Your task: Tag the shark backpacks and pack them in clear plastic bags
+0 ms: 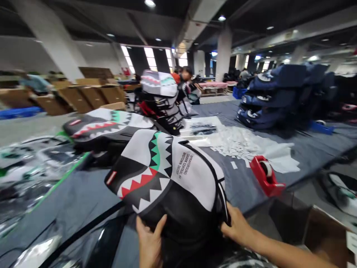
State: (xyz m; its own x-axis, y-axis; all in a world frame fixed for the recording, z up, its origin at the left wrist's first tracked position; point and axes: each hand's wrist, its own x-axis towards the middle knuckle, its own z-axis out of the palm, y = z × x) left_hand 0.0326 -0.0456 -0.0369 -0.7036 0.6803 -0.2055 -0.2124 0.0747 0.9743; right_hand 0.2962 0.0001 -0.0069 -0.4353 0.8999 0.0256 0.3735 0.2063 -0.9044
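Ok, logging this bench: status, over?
Left hand on bag, right hand gripping its side. Teeth print faces up. Second bag close behind, tape dispenser off to the right.

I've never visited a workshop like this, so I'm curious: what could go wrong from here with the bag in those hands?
If swung to the right, the tooth-patterned bag might knock the red tape dispenser, which sits near the table's edge. It could also scatter the loose white pieces lying on the table beyond. The black strap stretched out on the left might snag.
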